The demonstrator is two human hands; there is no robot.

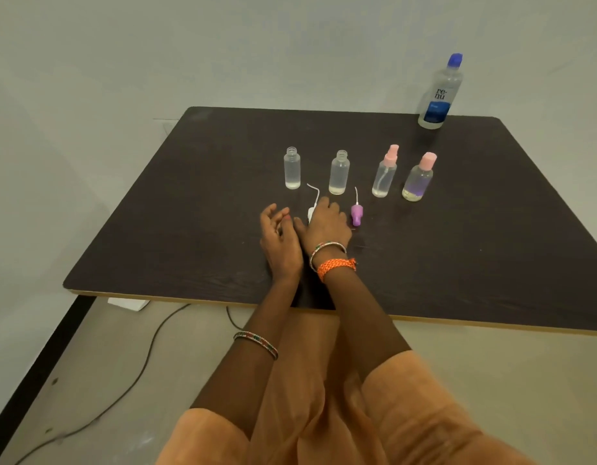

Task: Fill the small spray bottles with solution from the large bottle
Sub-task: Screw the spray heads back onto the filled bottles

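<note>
Four small clear bottles stand in a row on the dark table (458, 236). The left bottle (292, 167) and the second bottle (339, 172) have no caps and hold a little liquid. The third bottle (385, 172) and fourth bottle (419, 177) wear pink tops. A white spray head (310, 213) with its tube lies in front of them; my right hand (324, 223) lies over it, thumb and fingers around it. My left hand (278, 236) rests beside it, loosely curled and holding nothing. A purple spray head (356, 216) lies just right of my right hand. The large bottle (441, 92), blue cap on, stands at the far right.
The table's near edge (223, 301) runs just in front of my forearms. On the floor to the left lie a dark cable (149, 350) and a small white box (127, 303). A pale wall stands behind the table.
</note>
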